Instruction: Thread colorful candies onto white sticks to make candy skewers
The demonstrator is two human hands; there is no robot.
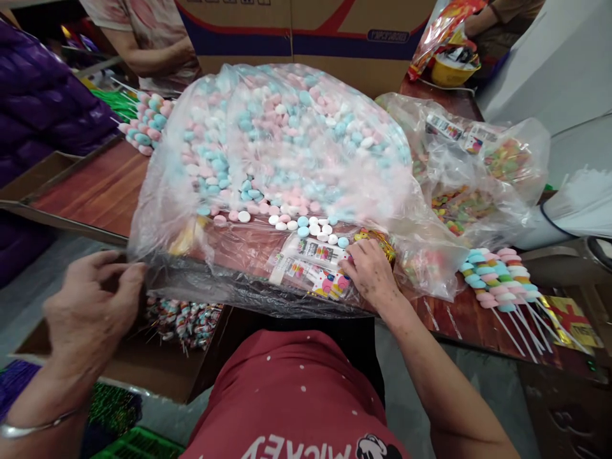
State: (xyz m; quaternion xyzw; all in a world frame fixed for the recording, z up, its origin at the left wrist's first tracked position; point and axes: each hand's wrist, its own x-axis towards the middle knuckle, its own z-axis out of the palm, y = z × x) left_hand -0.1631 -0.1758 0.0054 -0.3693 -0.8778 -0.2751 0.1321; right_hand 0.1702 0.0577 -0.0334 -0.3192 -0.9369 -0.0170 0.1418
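Observation:
A large clear plastic bag (176,159) full of pink, blue and white candies (287,140) lies on the table in front of me, its mouth toward me. My left hand (93,303) is at the bag's near left corner, thumb and forefinger curled on its edge. Loose candies (306,226) have spilled at the mouth. Just below them lie printed label packets (306,268). Over their right end bends my right hand (373,274), fingertips down; whatever is between them is hidden. Gold twist ties (380,242) show beside it.
Candy skewers (502,280) lie at the right, more candy skewers (148,121) at the left. Behind these right-hand skewers are bags of gummy candy (463,204) and white sticks (583,197). A cardboard box (335,38) stands at the back; an open box (157,370) sits below. Two co-workers' arms show.

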